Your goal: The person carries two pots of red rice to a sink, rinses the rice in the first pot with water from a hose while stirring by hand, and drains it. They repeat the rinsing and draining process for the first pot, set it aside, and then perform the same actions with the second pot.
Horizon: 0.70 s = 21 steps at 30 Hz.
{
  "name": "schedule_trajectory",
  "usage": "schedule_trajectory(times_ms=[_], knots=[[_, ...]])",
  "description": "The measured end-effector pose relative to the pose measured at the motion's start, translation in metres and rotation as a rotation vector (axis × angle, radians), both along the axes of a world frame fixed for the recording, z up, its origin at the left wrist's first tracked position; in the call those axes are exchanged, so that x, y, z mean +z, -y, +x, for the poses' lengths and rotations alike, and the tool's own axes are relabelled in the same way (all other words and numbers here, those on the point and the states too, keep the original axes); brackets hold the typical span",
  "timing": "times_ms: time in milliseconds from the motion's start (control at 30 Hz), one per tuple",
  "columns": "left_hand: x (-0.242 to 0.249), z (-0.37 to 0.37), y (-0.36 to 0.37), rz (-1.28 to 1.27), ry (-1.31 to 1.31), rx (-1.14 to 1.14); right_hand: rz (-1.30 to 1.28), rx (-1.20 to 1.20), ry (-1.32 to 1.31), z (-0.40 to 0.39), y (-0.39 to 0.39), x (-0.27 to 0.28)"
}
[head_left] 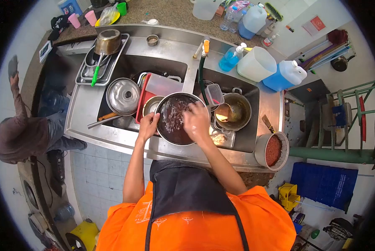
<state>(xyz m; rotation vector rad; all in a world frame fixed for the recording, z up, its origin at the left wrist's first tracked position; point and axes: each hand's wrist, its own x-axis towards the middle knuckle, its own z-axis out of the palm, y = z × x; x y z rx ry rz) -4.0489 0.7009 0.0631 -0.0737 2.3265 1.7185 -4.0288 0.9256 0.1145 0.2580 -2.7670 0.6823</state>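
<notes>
A round metal pan (177, 136), dark inside with whitish suds, is tilted toward me over the sink divider. My left hand (149, 126) grips its left rim, thumb on the edge. My right hand (196, 124) is over the pan's right inner side, its fingers smeared by motion; whether it holds anything is hidden. Behind the pan, the left basin holds a red tray (143, 100), a clear plastic container (162, 85) and a lidded pot (123, 96). In the right basin are a used pot (240, 111) and a small clear tub (214, 94) beside the green hose (201, 75).
Blue liquid bottles (233, 57) and a white bucket (256, 64) line the back right. A pot of reddish-brown contents (274, 151) sits at the right edge. Stacked trays with a saucepan (108, 42) stand left. Another person (22, 134) is at far left.
</notes>
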Motion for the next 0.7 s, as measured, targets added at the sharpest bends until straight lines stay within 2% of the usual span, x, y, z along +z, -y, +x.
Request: schedule_trajectory(times_ms=[33,100,167,200,233,267,367,400,433,500,533,700], knots=[[0.003,0.000,-0.001,-0.010,-0.015,0.004,-0.008,-0.087,-0.118,0.003,-0.018,0.004],[-0.014,-0.001,0.002,-0.035,-0.007,0.009,-0.102,-0.359,-0.052,0.014,-0.043,0.007],[-0.012,-0.002,-0.001,-0.060,-0.002,0.002,-0.091,-0.421,0.316,0.016,-0.074,-0.019],[0.003,-0.002,-0.005,-0.076,0.011,0.019,-0.099,-0.432,0.317,0.016,-0.080,-0.032],[0.012,-0.003,-0.010,-0.092,0.024,0.034,-0.170,-0.335,0.456,0.018,-0.083,-0.041],[-0.021,-0.007,-0.003,-0.143,0.007,0.037,-0.243,-0.235,0.592,0.020,-0.086,-0.049],[0.009,-0.009,-0.011,-0.293,0.019,-0.025,-0.318,-0.169,0.460,0.022,-0.090,-0.065],[0.012,-0.009,-0.014,-0.255,0.057,-0.010,-0.330,-0.178,0.463,0.022,-0.091,-0.067],[0.000,-0.009,-0.010,-0.266,0.059,-0.021,-0.328,-0.174,0.496,0.022,-0.092,-0.067],[-0.031,-0.012,0.001,-0.320,-0.098,-0.074,-0.338,-0.174,0.527,0.020,-0.098,-0.067],[-0.002,-0.009,-0.012,-0.275,-0.003,-0.065,-0.371,-0.165,0.557,0.020,-0.100,-0.066],[0.027,-0.001,-0.036,-0.194,0.073,0.029,-0.443,-0.121,0.537,0.019,-0.112,-0.060]])
